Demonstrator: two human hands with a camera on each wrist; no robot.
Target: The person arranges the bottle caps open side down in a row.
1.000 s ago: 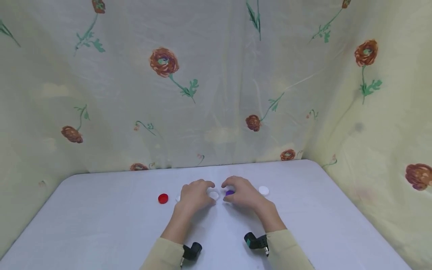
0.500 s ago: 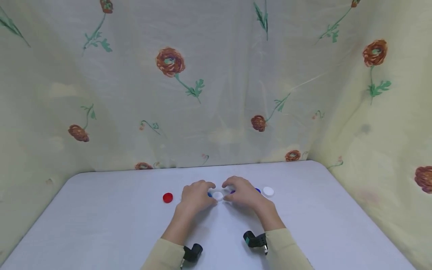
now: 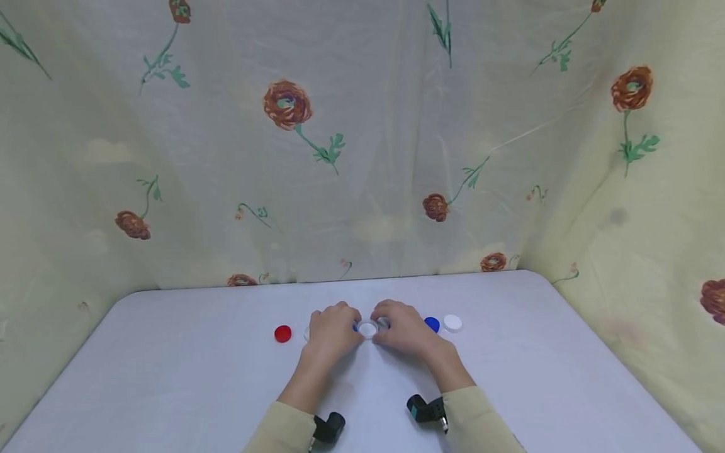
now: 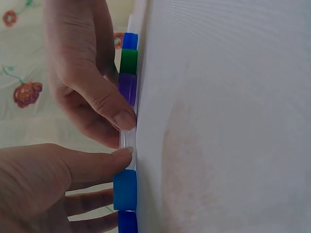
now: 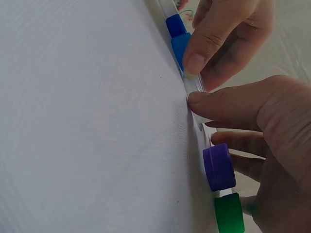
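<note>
A row of bottle caps lies across the white table. In the head view, a white bottle cap (image 3: 367, 330) sits between my two hands. My left hand (image 3: 333, 330) pinches it from the left, thumb at the near side and fingers behind. Curled likewise, my right hand (image 3: 401, 328) grips it from the right. Both thumb tips meet its ribbed side in the wrist views. Beside the left hand stand a light blue cap (image 4: 125, 190) and a dark blue cap (image 4: 128, 222). A purple cap (image 5: 219, 167) and a green cap (image 5: 229, 213) stand by the right hand's fingers.
A red cap (image 3: 282, 333) lies left of the hands. Right of them are a blue cap (image 3: 432, 324) and another white cap (image 3: 452, 323). Flowered cloth (image 3: 374, 157) hangs behind the white table (image 3: 198, 377) and along its sides.
Both hands have drawn slightly together, their fingertips closing in on the middle white cap. More of the blue cap shows beyond the right hand. The head view has turned slightly left.
</note>
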